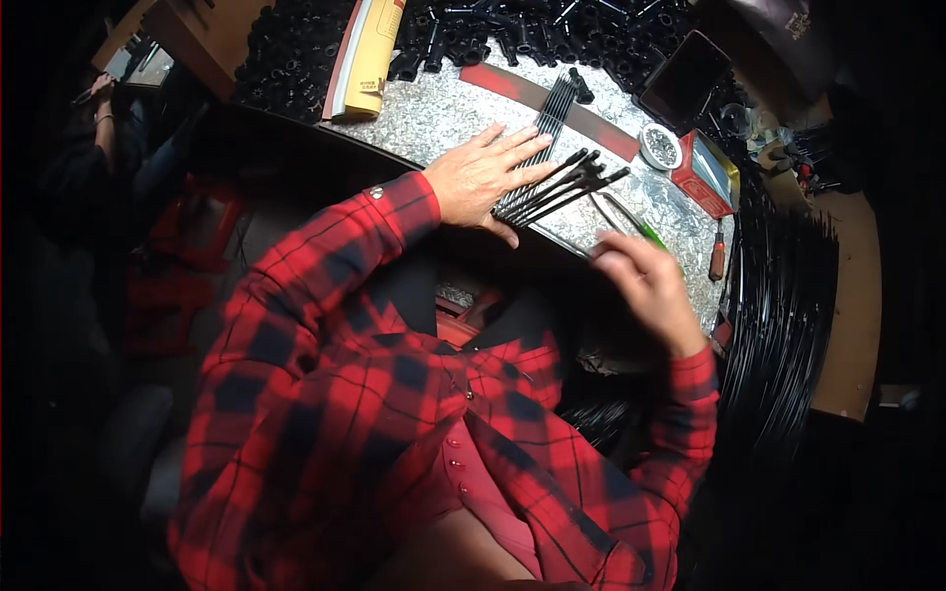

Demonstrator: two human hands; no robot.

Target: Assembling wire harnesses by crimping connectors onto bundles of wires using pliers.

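Observation:
My left hand [483, 177] lies flat with its fingers outstretched over a bundle of thin black rods [560, 103] on the speckled worktop. More black rods [572, 187] with thicker dark ends fan out to the right from beneath that hand. My right hand [645, 286], a little blurred, is raised at the table's front edge, its fingers curled in a pinch. Whatever lies between those fingertips is too smeared to make out. Just beyond it is a slim tool with a green handle [650, 233]. A flat red and brown strip [493, 82] runs across the table under the rods.
Black fittings [473, 39] are heaped along the back, beside a yellow booklet [376, 59]. To the right are a dark flat-screened device [687, 79], a round tin [660, 148], a red box [702, 182], a screwdriver [717, 258] and many long black rods [778, 315]. Another person's hand [102, 89] shows far left.

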